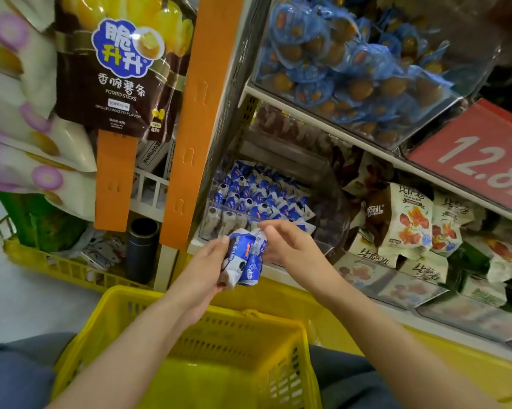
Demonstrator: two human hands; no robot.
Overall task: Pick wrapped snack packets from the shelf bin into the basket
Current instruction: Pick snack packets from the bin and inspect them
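Several blue-and-white wrapped snack packets (244, 259) are bunched between my hands, just in front of the shelf edge. My left hand (207, 265) grips the bunch from the left and below. My right hand (287, 242) pinches the top of the bunch with its fingertips. Behind them a clear plastic shelf bin (331, 231) holds many more of the same packets (257, 193). A yellow plastic basket (207, 355) sits below my forearms on my lap, and its visible inside holds nothing.
Bags with red-fruit print (411, 225) lie in the bin to the right. A red price sign (479, 154) and a bin of blue-wrapped sweets (352, 63) hang above. An orange upright (189, 122) and a potato stick bag (116, 69) stand left. A yellow crate (57, 267) sits lower left.
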